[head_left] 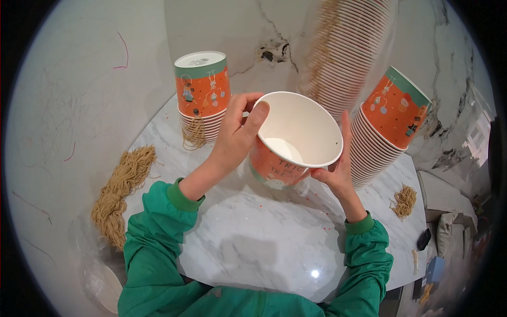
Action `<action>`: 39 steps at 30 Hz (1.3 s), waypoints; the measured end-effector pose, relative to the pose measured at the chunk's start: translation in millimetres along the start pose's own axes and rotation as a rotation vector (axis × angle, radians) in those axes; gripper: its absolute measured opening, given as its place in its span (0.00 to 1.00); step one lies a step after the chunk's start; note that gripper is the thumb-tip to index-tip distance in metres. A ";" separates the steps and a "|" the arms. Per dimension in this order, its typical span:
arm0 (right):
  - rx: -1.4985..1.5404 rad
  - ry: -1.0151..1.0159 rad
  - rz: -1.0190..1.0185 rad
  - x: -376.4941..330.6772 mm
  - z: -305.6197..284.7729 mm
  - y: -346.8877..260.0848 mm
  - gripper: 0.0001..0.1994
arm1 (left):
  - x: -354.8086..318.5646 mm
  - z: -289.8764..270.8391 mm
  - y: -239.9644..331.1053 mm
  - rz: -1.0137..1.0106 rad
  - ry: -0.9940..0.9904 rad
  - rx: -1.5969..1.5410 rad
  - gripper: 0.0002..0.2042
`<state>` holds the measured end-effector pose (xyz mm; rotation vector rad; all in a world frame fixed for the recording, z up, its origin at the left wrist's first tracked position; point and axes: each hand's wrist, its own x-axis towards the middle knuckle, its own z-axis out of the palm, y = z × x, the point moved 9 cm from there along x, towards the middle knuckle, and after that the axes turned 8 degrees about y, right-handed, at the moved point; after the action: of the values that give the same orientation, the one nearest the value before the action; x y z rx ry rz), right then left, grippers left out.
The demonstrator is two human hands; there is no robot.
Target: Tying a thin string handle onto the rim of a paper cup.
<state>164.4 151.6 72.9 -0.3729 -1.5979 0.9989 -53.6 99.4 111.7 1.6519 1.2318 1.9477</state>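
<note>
Tilted with its white mouth toward me, an orange and green paper bucket is held above the table between both hands. My left hand grips its left rim, thumb over the edge. On the other side, my right hand closes on the wall near the right rim, fingers up along the outside and thumb low at the front. A small dark hole shows inside the wall near the right rim. Nearest my left hand stands an upturned stack of printed paper buckets with tan cord hanging over its rims.
A leaning upturned bucket stack stands right. Behind it rises a tall stack in clear plastic. A tan cord skein lies at the marble table's left edge. A small cord bundle and a black object lie right.
</note>
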 end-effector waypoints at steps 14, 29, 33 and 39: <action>-0.042 -0.101 0.038 1.4 0.6 3.7 0.72 | -4.3 12.7 -25.0 -0.334 -0.120 -0.288 0.28; -0.210 0.020 0.049 -3.5 12.2 -2.2 0.49 | -8.9 -4.0 -58.6 -0.416 0.073 -0.191 0.28; -0.306 0.015 0.016 -8.3 26.8 -14.1 0.51 | -11.0 -4.2 -59.9 -0.316 0.170 -0.067 0.27; -0.748 0.010 -0.350 -9.6 32.8 -39.7 0.54 | -15.4 8.5 -31.9 -0.273 0.043 0.053 0.28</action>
<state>147.9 108.4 97.6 -0.5703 -1.9073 0.1051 -50.6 110.7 77.2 1.3869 1.4522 1.8059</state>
